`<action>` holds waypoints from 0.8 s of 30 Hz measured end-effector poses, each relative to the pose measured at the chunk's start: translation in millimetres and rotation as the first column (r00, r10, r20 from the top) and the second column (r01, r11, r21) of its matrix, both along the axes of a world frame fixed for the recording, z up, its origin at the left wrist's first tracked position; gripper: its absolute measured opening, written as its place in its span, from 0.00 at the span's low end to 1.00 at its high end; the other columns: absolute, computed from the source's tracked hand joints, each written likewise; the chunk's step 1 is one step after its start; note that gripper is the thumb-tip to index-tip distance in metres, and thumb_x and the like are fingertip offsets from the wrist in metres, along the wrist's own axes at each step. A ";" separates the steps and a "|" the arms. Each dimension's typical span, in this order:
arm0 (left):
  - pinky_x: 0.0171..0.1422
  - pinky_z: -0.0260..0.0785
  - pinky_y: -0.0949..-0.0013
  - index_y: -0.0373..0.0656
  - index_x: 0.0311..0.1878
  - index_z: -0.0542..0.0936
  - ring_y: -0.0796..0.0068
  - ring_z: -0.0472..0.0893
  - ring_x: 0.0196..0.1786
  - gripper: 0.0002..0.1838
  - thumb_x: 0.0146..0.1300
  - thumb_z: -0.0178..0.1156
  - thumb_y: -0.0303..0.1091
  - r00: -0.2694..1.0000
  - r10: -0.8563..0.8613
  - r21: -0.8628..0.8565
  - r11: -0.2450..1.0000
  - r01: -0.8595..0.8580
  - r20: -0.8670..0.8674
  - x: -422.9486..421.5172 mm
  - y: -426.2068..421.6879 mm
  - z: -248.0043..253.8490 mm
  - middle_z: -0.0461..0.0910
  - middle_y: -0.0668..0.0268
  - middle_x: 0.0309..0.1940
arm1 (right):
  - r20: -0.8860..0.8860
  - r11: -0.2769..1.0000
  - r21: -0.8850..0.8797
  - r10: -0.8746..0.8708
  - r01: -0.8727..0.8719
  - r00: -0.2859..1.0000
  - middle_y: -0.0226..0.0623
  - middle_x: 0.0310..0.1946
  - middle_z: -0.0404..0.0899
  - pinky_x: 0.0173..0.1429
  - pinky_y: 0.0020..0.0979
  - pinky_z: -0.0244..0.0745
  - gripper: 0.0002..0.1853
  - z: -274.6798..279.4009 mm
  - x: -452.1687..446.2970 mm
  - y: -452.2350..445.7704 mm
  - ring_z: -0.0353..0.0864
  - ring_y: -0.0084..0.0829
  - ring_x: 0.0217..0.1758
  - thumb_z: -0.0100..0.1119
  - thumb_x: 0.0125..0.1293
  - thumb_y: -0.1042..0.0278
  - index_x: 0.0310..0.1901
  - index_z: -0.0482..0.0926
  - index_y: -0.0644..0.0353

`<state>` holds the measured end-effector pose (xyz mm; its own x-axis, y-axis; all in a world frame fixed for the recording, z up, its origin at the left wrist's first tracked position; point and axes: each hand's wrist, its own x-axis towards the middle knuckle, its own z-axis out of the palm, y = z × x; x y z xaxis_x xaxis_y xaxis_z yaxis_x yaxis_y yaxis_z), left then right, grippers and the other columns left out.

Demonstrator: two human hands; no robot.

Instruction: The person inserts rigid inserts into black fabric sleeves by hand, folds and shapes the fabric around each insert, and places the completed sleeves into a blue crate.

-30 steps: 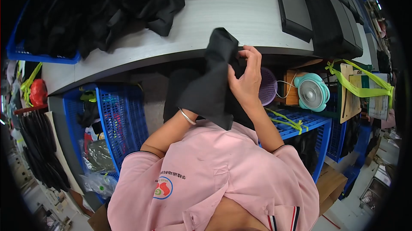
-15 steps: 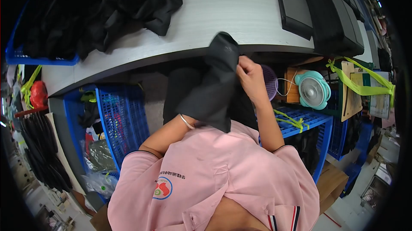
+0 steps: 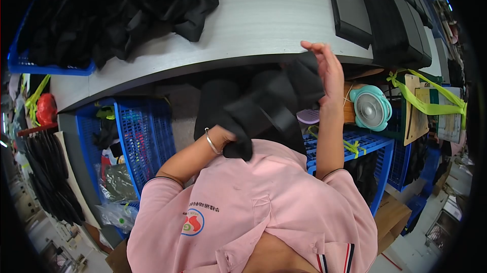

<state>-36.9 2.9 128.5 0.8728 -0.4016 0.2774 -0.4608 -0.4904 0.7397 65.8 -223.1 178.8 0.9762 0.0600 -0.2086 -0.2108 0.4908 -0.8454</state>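
A piece of black cloth point(image 3: 269, 108) stretches above my lap, smeared by motion. At its lower left end my left hand point(image 3: 227, 135), with a bangle at the wrist, grips it; the fingers are hidden in the folds. My right hand point(image 3: 331, 73) is raised at the other end, near the table edge. Its fingers are stretched out, and the cloth lies along the palm side. Whether the cloth is a tube or a flat piece I cannot tell.
Crumpled black cloth point(image 3: 167, 4) is heaped on the grey table point(image 3: 274, 14) at the left. Flat black stacks point(image 3: 398, 24) stand at the right. Beside me are a blue crate point(image 3: 147, 146), a turquoise fan point(image 3: 370, 108) and a blue rack point(image 3: 375, 143).
My right hand has moved up and right, its fingers going from a pinch on the cloth to stretched out. The cloth has swung right and lower, and my left hand has come into view.
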 end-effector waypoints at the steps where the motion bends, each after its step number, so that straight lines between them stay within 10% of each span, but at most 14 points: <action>1: 0.63 0.71 0.63 0.43 0.63 0.75 0.62 0.77 0.59 0.21 0.67 0.60 0.35 1.000 0.017 -0.014 1.000 -0.017 0.024 5.3 1.3 2.4 0.77 0.59 0.58 | 0.089 0.996 -0.081 -0.024 0.031 0.996 0.45 0.50 0.83 0.51 0.30 0.76 0.18 5.8 -3.9 0.3 0.84 0.29 0.44 0.51 0.77 0.55 0.51 0.77 0.65; 4: 0.65 0.70 0.63 0.43 0.65 0.74 0.63 0.77 0.61 0.22 0.69 0.59 0.35 0.991 0.073 -0.087 0.994 -0.064 0.109 21.5 3.4 8.2 0.76 0.59 0.60 | 0.336 0.915 -0.384 0.016 0.121 0.942 0.46 0.58 0.78 0.61 0.35 0.73 0.23 11.4 -22.5 3.7 0.83 0.34 0.51 0.60 0.71 0.60 0.61 0.72 0.66; 7: 0.67 0.69 0.64 0.43 0.66 0.73 0.64 0.76 0.63 0.22 0.70 0.58 0.34 0.980 0.114 -0.154 0.984 -0.089 0.164 29.6 2.7 12.3 0.76 0.59 0.62 | 0.554 0.569 -0.754 0.281 0.329 0.783 0.47 0.65 0.70 0.67 0.39 0.69 0.38 12.4 -38.5 18.4 0.75 0.40 0.65 0.72 0.57 0.69 0.68 0.66 0.65; 11: 0.71 0.67 0.64 0.42 0.69 0.70 0.66 0.73 0.67 0.23 0.72 0.56 0.34 0.995 0.097 -0.210 0.973 -0.096 -0.004 24.3 3.3 19.0 0.74 0.60 0.65 | 0.635 0.268 -0.768 0.432 0.581 0.640 0.48 0.63 0.72 0.63 0.39 0.70 0.33 5.3 -39.9 36.6 0.73 0.46 0.63 0.68 0.53 0.76 0.63 0.72 0.63; 16: 0.73 0.64 0.65 0.41 0.70 0.68 0.66 0.72 0.68 0.25 0.73 0.55 0.36 0.979 0.040 -0.278 0.956 -0.095 -0.201 10.0 4.4 -11.7 0.72 0.60 0.67 | 0.579 0.386 -0.803 0.325 0.453 0.748 0.41 0.53 0.81 0.60 0.36 0.72 0.17 -4.2 -35.9 38.7 0.79 0.43 0.56 0.63 0.54 0.80 0.48 0.82 0.63; 18: 0.73 0.65 0.62 0.41 0.70 0.69 0.64 0.73 0.67 0.25 0.73 0.55 0.39 0.916 -0.167 -0.676 0.724 -0.138 -0.365 6.7 1.6 -16.1 0.72 0.60 0.67 | 0.504 0.354 -0.854 0.385 0.381 0.773 0.40 0.51 0.82 0.62 0.35 0.72 0.14 -5.5 -35.6 33.9 0.80 0.41 0.56 0.62 0.55 0.80 0.45 0.83 0.66; 20: 0.73 0.66 0.60 0.41 0.69 0.69 0.63 0.74 0.66 0.25 0.73 0.55 0.41 0.829 -0.355 -0.861 0.438 -0.260 -0.431 8.3 3.5 -19.8 0.72 0.59 0.66 | 0.353 0.623 -0.780 0.372 0.051 0.859 0.41 0.49 0.83 0.63 0.34 0.71 0.12 2.6 -39.6 24.7 0.80 0.37 0.56 0.62 0.55 0.82 0.42 0.83 0.68; 24: 0.73 0.67 0.57 0.40 0.67 0.71 0.61 0.75 0.65 0.25 0.73 0.55 0.44 0.649 -0.624 -0.832 0.002 -0.555 -0.435 19.8 47.5 -66.1 0.74 0.59 0.65 | 0.405 0.923 -0.340 0.319 -0.183 0.857 0.41 0.49 0.82 0.69 0.33 0.64 0.10 -7.7 -31.2 -12.0 0.77 0.30 0.59 0.64 0.58 0.79 0.42 0.86 0.71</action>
